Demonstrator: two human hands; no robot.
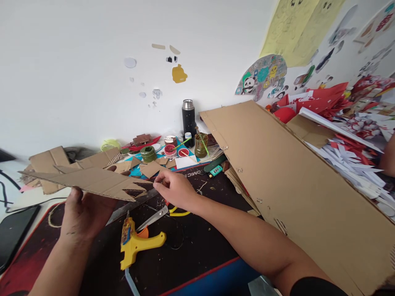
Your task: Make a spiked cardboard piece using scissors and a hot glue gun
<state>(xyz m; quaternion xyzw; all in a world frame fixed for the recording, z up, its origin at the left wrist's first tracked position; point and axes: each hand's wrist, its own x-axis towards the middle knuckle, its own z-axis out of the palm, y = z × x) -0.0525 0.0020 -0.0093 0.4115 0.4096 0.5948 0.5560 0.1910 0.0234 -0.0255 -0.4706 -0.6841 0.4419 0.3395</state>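
My left hand (82, 211) holds up a long flat cardboard cut-out (88, 182) with pointed, notched edges, gripping it from below. My right hand (174, 189) pinches the cut-out's right end at a small notch. Just under both hands lies a metal ruler (131, 207) on the dark desk mat (197, 250). A yellow glue gun (135, 242) and yellow-handled scissors (160, 215) lie on the mat below my hands.
A big cardboard sheet (293, 185) leans across the right side. Paint jars (170, 150), a black flask (188, 118), cardboard scraps (49, 162) and a green cutter (215, 163) crowd the back by the white wall. A phone (14, 234) lies at left. Red and white paper (345, 135) piles at right.
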